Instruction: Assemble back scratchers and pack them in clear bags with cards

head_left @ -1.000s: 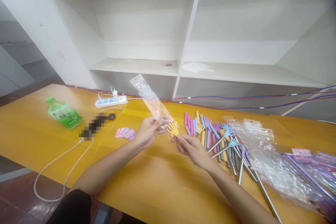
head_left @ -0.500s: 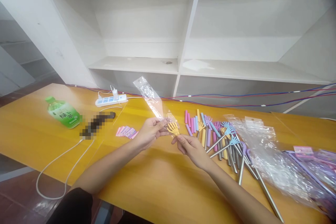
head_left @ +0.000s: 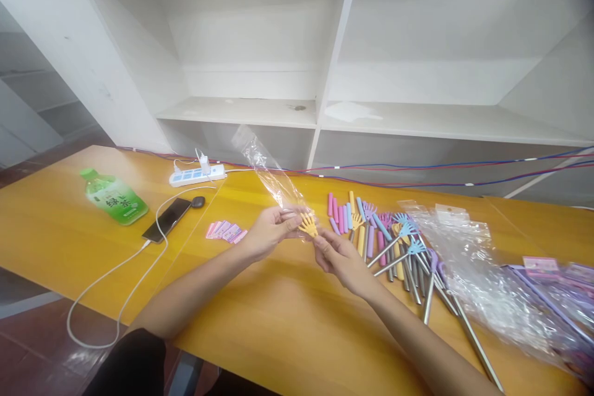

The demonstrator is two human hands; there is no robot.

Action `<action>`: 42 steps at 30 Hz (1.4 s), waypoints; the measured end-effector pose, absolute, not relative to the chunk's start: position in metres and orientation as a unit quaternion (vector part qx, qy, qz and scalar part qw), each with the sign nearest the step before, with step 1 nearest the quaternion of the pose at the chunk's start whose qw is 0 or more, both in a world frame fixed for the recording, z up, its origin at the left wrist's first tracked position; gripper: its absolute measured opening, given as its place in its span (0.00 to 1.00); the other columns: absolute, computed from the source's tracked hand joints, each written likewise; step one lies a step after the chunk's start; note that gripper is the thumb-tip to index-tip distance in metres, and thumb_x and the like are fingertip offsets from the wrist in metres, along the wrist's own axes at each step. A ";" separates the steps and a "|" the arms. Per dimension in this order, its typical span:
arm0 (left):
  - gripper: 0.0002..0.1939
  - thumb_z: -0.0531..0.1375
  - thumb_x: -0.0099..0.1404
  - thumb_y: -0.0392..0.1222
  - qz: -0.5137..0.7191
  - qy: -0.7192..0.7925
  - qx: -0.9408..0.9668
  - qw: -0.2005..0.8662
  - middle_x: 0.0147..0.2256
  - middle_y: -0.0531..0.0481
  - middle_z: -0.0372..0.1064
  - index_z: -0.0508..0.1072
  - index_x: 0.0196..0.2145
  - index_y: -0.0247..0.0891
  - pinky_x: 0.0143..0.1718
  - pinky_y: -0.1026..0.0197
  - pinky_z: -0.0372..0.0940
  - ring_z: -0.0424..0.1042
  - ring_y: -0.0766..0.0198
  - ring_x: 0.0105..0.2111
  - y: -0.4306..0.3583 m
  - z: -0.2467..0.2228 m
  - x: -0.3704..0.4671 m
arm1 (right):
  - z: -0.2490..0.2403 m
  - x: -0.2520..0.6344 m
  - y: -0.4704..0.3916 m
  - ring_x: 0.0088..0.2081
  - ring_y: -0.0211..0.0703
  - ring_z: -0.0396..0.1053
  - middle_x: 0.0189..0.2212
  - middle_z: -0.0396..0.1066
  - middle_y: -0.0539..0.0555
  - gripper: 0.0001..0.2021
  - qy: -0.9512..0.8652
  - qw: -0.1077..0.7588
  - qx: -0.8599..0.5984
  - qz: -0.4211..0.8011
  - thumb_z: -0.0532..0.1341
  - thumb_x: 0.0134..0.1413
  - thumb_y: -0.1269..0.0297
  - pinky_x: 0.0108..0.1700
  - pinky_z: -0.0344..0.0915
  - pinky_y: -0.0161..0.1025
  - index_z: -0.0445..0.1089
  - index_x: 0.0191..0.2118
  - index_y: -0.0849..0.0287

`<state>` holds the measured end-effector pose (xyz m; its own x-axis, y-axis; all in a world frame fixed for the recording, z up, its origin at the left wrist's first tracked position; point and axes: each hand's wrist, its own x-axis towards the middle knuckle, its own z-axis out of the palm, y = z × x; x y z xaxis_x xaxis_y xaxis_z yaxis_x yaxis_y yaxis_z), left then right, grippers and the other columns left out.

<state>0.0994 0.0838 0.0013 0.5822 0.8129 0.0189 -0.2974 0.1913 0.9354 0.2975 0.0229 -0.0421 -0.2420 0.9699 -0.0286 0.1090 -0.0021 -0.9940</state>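
Observation:
My left hand point(head_left: 273, 232) pinches the lower end of a long clear plastic bag point(head_left: 266, 167), which slants up and away to the left. My right hand point(head_left: 341, 260) is closed on a yellow back scratcher point(head_left: 308, 224), just below its hand-shaped head. That head is at the bag's mouth, and the film seems to lie around it; how far in it sits I cannot tell. The scratcher's handle is hidden by my right hand. To the right lie more back scratchers point(head_left: 416, 249) with blue, purple, pink and yellow heads and metal rods.
Small printed cards point(head_left: 227, 232) lie left of my hands. Beyond them are a phone point(head_left: 167, 220) on a white cable, a green tea bottle point(head_left: 116, 199) and a power strip point(head_left: 197, 176). Clear bags point(head_left: 482, 278) heap at the right. A white shelf unit point(head_left: 250, 108) stands behind the table.
The yellow scratcher head has shifted slightly right and up, and the bag's film now appears to lie over it. Both hands keep their grips.

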 end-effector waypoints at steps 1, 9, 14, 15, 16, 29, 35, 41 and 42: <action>0.26 0.72 0.62 0.54 0.378 0.250 0.513 0.729 0.46 0.36 0.79 0.77 0.48 0.31 0.53 0.48 0.73 0.80 0.49 0.48 0.084 0.000 0.100 | -0.043 0.297 0.023 0.20 0.33 0.52 0.17 0.59 0.42 0.24 -0.571 0.410 -0.460 0.543 0.56 0.67 0.39 0.25 0.50 0.34 0.65 0.47 0.58; 0.29 0.76 0.57 0.46 0.357 0.254 0.536 0.722 0.47 0.36 0.80 0.75 0.52 0.32 0.56 0.47 0.71 0.80 0.50 0.48 0.084 -0.004 0.099 | -0.042 0.294 0.021 0.21 0.29 0.47 0.26 0.59 0.41 0.27 -0.499 0.453 -0.421 0.608 0.63 0.62 0.41 0.22 0.44 0.30 0.57 0.57 0.50; 0.32 0.77 0.55 0.43 0.352 0.269 0.539 0.716 0.46 0.36 0.80 0.73 0.54 0.33 0.56 0.49 0.71 0.80 0.50 0.49 0.084 -0.005 0.101 | -0.039 0.292 0.019 0.21 0.29 0.49 0.31 0.62 0.44 0.28 -0.481 0.463 -0.439 0.601 0.64 0.61 0.41 0.21 0.45 0.30 0.57 0.58 0.48; 0.32 0.77 0.55 0.43 0.352 0.272 0.541 0.714 0.46 0.36 0.80 0.73 0.54 0.33 0.55 0.50 0.71 0.80 0.50 0.48 0.084 -0.005 0.101 | -0.038 0.292 0.019 0.21 0.28 0.49 0.31 0.63 0.44 0.29 -0.477 0.464 -0.442 0.601 0.64 0.60 0.40 0.21 0.46 0.30 0.57 0.58 0.48; 0.32 0.77 0.55 0.43 0.352 0.274 0.543 0.711 0.46 0.36 0.80 0.72 0.54 0.33 0.54 0.51 0.72 0.80 0.50 0.48 0.083 -0.006 0.102 | -0.036 0.291 0.018 0.21 0.28 0.49 0.32 0.63 0.45 0.29 -0.474 0.465 -0.444 0.602 0.64 0.60 0.40 0.22 0.46 0.30 0.57 0.58 0.49; 0.30 0.73 0.61 0.49 0.364 0.242 0.528 0.728 0.51 0.34 0.77 0.72 0.57 0.34 0.55 0.48 0.72 0.79 0.49 0.50 0.068 -0.026 0.115 | -0.037 0.288 0.016 0.22 0.32 0.52 0.24 0.56 0.41 0.31 -0.475 0.452 -0.439 0.615 0.64 0.61 0.40 0.25 0.46 0.34 0.55 0.59 0.53; 0.22 0.72 0.62 0.51 0.430 0.278 0.519 0.685 0.44 0.38 0.80 0.74 0.45 0.33 0.47 0.52 0.75 0.81 0.53 0.42 0.082 -0.026 0.112 | -0.037 0.292 0.015 0.33 0.38 0.65 0.38 0.66 0.50 0.29 -0.535 0.401 -0.445 0.596 0.64 0.61 0.42 0.33 0.63 0.39 0.58 0.59 0.53; 0.24 0.74 0.57 0.51 0.531 0.312 0.465 0.636 0.46 0.37 0.80 0.71 0.42 0.34 0.48 0.50 0.76 0.82 0.52 0.41 0.121 -0.018 0.093 | -0.043 0.299 0.012 0.39 0.42 0.69 0.40 0.70 0.52 0.19 -0.649 0.334 -0.459 0.506 0.53 0.72 0.49 0.43 0.67 0.43 0.53 0.60 0.51; 0.25 0.75 0.56 0.51 0.537 0.316 0.456 0.636 0.46 0.37 0.80 0.71 0.41 0.34 0.48 0.50 0.75 0.82 0.53 0.41 0.126 -0.018 0.090 | -0.044 0.299 0.012 0.39 0.42 0.69 0.41 0.71 0.53 0.18 -0.659 0.343 -0.459 0.488 0.51 0.73 0.50 0.43 0.68 0.44 0.52 0.60 0.51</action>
<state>0.0901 0.1262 -0.0179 0.2237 0.9706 0.0889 -0.3949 0.0069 0.9187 0.2987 0.0121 -0.0436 -0.3437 0.9391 0.0045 0.2698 0.1034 -0.9573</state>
